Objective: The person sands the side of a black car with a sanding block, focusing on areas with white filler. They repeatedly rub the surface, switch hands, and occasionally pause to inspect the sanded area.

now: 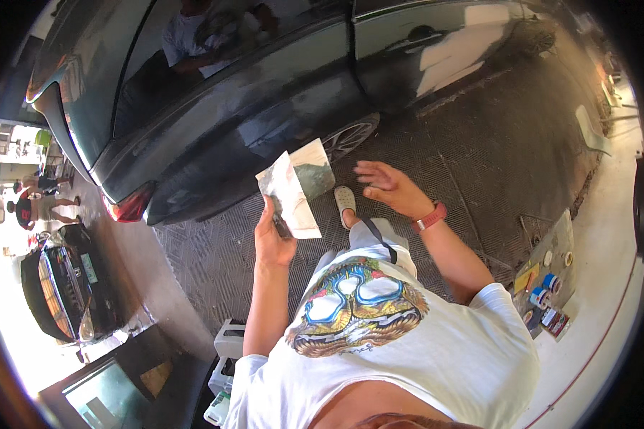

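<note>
My left hand (272, 242) is closed on the lower left edge of a folded sheet (298, 196), white with dark grey smudged areas, held up in front of my body. Its two halves stand apart like an opened leaflet. My right hand (392, 187) is to the right of the sheet, not touching it, palm partly turned up and fingers stretched out. A red band (431, 217) circles that wrist. Just beyond the sheet is the side of a dark, glossy car (243, 121), with a wheel (352, 136) behind the sheet's upper corner.
The car's red tail light (130, 203) is at the left. Small cans (544, 289) stand on a board (562, 250) at the right. White plastic items (225, 350) are near my left elbow. Another black car (71, 286) and a person (36, 207) are farther left.
</note>
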A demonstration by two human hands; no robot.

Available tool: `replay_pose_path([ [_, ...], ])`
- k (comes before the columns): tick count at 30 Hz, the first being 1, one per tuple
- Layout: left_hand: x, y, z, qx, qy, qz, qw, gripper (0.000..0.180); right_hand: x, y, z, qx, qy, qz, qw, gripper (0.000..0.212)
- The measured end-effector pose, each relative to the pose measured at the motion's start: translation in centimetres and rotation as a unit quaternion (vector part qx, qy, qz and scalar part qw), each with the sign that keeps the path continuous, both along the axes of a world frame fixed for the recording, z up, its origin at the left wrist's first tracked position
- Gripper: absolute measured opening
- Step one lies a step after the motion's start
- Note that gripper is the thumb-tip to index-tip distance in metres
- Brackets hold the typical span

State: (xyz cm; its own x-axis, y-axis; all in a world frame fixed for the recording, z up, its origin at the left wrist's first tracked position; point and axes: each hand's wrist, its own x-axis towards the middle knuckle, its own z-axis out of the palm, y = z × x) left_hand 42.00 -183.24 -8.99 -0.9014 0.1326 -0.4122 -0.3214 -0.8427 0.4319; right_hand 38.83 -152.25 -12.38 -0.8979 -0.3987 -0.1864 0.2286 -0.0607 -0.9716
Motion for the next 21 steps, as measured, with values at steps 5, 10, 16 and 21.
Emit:
replay_pose_path([
  [5,4.2,4.9,2.2,0.014,0.002,-0.037,0.999,0.047,6.0,-8.9,2.1,-0.380,-0.132,-0.153,0.903,0.067],
  [10,10.4,7.4,2.0,-0.060,-0.002,-0.050,0.997,0.048,9.9,-2.9,4.7,-0.313,-0.113,-0.317,0.888,0.049],
  [16,13.9,10.1,3.7,-0.323,0.108,-0.086,0.936,0.050,15.5,1.0,12.7,0.526,0.449,-0.037,0.721,0.048],
  [21,15.5,14.1,3.6,-0.399,0.128,-0.033,0.907,0.051,20.8,2.7,9.9,0.505,0.476,0.051,0.718,0.049],
])
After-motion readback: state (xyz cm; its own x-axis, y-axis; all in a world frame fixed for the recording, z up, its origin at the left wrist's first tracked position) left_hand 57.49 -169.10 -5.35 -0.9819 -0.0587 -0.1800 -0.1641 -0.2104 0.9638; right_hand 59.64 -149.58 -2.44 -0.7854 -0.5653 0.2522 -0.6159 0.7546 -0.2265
